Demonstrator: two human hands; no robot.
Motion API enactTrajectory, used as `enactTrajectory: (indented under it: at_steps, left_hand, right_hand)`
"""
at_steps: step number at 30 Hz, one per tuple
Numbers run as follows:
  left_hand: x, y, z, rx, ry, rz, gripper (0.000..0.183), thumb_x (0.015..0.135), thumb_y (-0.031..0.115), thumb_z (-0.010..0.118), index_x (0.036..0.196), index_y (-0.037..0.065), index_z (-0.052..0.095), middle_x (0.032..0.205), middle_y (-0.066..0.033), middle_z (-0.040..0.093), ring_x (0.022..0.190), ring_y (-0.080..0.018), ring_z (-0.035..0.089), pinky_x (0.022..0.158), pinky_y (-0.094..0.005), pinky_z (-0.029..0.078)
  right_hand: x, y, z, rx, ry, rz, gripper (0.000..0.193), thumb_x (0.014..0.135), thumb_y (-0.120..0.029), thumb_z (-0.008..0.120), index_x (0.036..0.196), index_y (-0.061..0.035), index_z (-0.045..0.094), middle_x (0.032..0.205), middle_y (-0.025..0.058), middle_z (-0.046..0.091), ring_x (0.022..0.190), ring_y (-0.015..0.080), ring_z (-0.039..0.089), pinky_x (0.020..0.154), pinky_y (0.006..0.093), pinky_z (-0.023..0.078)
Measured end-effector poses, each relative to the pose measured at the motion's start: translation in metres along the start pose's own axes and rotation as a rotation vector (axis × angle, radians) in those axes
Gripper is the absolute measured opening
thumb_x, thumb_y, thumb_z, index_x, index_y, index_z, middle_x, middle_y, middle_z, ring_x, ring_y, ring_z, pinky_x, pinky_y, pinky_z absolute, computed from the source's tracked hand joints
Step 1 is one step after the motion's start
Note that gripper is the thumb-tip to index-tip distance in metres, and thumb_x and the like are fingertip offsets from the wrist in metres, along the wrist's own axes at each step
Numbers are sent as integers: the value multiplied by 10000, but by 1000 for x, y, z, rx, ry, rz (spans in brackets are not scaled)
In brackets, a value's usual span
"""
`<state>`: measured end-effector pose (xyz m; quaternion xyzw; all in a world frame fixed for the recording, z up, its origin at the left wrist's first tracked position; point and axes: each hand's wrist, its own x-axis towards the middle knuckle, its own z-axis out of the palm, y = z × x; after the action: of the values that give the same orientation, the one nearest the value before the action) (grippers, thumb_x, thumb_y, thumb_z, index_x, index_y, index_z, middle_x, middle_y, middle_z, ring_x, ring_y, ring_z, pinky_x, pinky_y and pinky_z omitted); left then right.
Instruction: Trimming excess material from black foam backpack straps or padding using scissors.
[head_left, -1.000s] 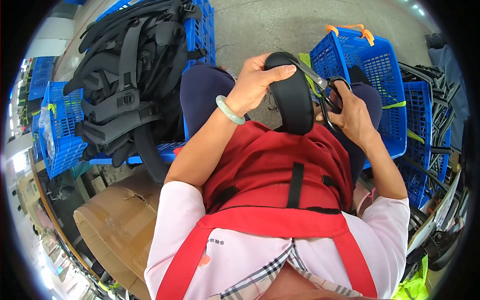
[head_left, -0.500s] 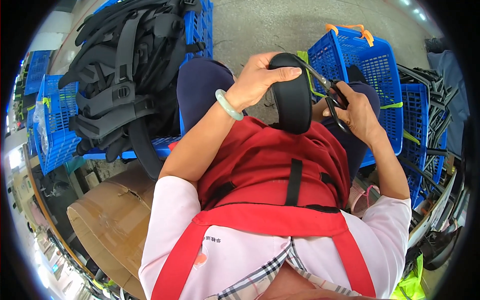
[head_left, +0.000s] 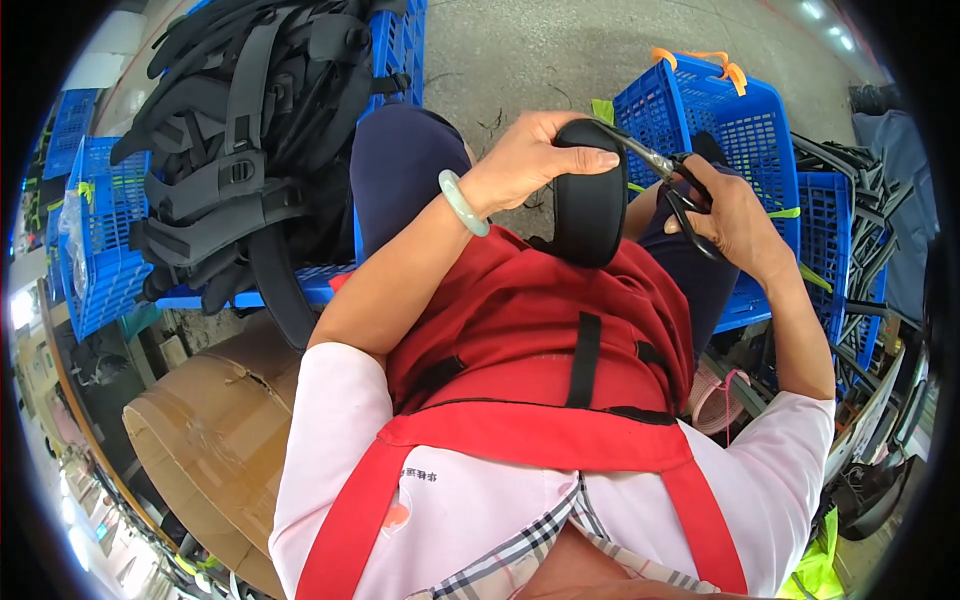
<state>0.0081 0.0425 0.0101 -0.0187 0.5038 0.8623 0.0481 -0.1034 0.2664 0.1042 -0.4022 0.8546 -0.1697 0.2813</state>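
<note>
My left hand (head_left: 540,160) is closed around the upper end of a black padded strap (head_left: 590,215), its thumb lying across the pad. The strap curves down over the red apron (head_left: 530,340) on my lap. In my right hand (head_left: 735,215) is a pair of scissors (head_left: 688,192) with black handles, the fingers through the loops. The metal blades point up and left, to the far edge of the strap beside my left fingers. Whether they touch the strap or a thread there, I cannot tell.
A heap of black padded straps (head_left: 250,140) fills a blue crate on the left. To the right stands a blue basket (head_left: 640,110) with orange ties, and another blue crate (head_left: 825,225) beside dark strips. A cardboard box (head_left: 220,430) is at the lower left.
Both hands have shifted slightly to the right, the strap and scissors with them. The scissors remain at the strap's upper edge.
</note>
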Motion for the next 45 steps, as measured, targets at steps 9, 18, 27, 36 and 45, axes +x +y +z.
enactTrajectory:
  at_steps: [9,18,27,36,45]
  left_hand:
    - [-1,-6,2,119,-33,-50,215,835,116,729,1004,3,660,895,-7,668,826,-63,602,773,-212,482]
    - [3,-8,6,139,-40,-67,240,850,145,718,1034,8,647,911,-1,655,835,-71,590,786,-218,473]
    - [18,-22,2,-33,183,139,511,884,139,656,1326,67,409,1229,-55,476,1105,-167,486,923,-310,424]
    - [15,4,-43,-125,664,212,565,878,250,684,1356,106,419,1250,-9,504,1160,-126,453,953,-316,323]
    - [0,37,-55,-493,319,337,376,863,-14,625,1223,74,559,1156,-104,610,1043,-249,599,949,-397,486]
  right_hand:
    - [3,-6,-21,-50,-120,37,538,676,-351,801,953,-5,496,636,125,409,603,244,395,569,365,358]
    - [17,5,-10,6,-141,4,474,709,-322,780,913,6,506,648,53,446,611,157,410,567,326,364]
    - [44,14,49,461,525,-40,253,787,-129,767,947,-30,597,739,-42,513,705,56,432,616,230,407]
    - [21,18,30,1752,644,-239,159,941,-239,565,909,-84,579,693,-25,524,531,65,416,506,224,329]
    - [38,6,86,1590,249,4,139,867,-202,672,874,-85,598,657,8,568,584,108,528,556,260,417]
